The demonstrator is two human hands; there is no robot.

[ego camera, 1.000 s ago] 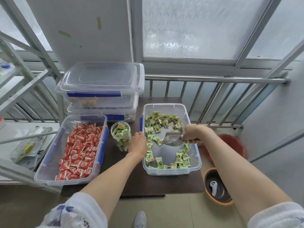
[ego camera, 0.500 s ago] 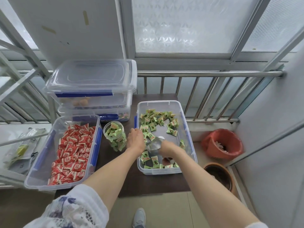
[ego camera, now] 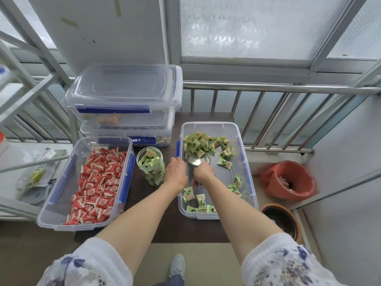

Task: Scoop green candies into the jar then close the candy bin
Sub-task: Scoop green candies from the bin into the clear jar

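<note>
The open clear candy bin (ego camera: pixel 245 162) sits on the dark table, with green candies (ego camera: pixel 199 144) heaped at its far end and scattered near its front. My right hand (ego camera: pixel 203 174) is inside it, shut on the handle of a metal scoop (ego camera: pixel 198 159) whose bowl points at the far heap. A clear jar (ego camera: pixel 151 168), nearly full of green candies, stands just left of the bin. My left hand (ego camera: pixel 176 172) rests on the bin's left rim beside the jar, fingers curled; whether it grips the rim is unclear.
An open bin of red candies (ego camera: pixel 94 182) lies at the left. Two lidded clear bins (ego camera: pixel 125 100) are stacked behind the jar. A metal railing (ego camera: pixel 268 87) runs behind the table. An orange bucket (ego camera: pixel 288 182) and a brown pot (ego camera: pixel 282 219) stand on the floor at the right.
My right hand has swung the scoop from the bin's right side to its middle and now pushes it toward the far heap. My left hand stayed at the bin's left rim.
</note>
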